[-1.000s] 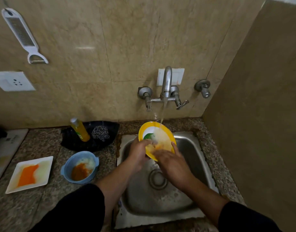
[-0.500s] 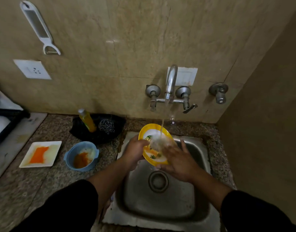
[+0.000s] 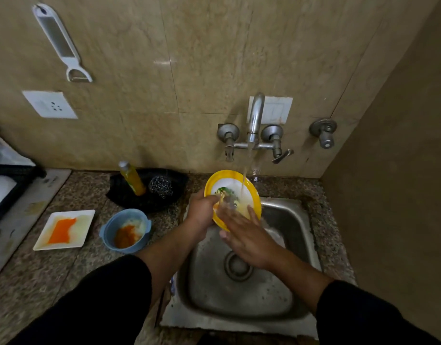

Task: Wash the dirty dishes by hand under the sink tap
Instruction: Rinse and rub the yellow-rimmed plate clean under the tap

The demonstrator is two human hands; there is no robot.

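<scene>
While water runs from the tap onto it, the yellow-rimmed plate is held tilted over the far left corner of the sink, its face turned up and towards the person. Its centre is white with a green printed motif, partly hidden by the flowing water and too smeared to make out. A small patch of orange shows at the lower left of the face.

The left hand grips the plate's left rim, thumb on the face. The right hand lies flat on the lower part of the face with its fingers straight and spread, blurred at the tips, grasping nothing.

No writing can be read anywhere. The orange-filled bottle carries a label too small to read. It stands in a black tray against the far edge of the surface, just left of the sink, with a steel scrubber beside it in the same tray.

Nearer the person, a blue bowl sits close to the sink's left edge, with orange-brown and whitish residue inside. Left of it lies a white square plate smeared with orange.

On the tiled wall hang a white grater and, below it, a white socket.
</scene>
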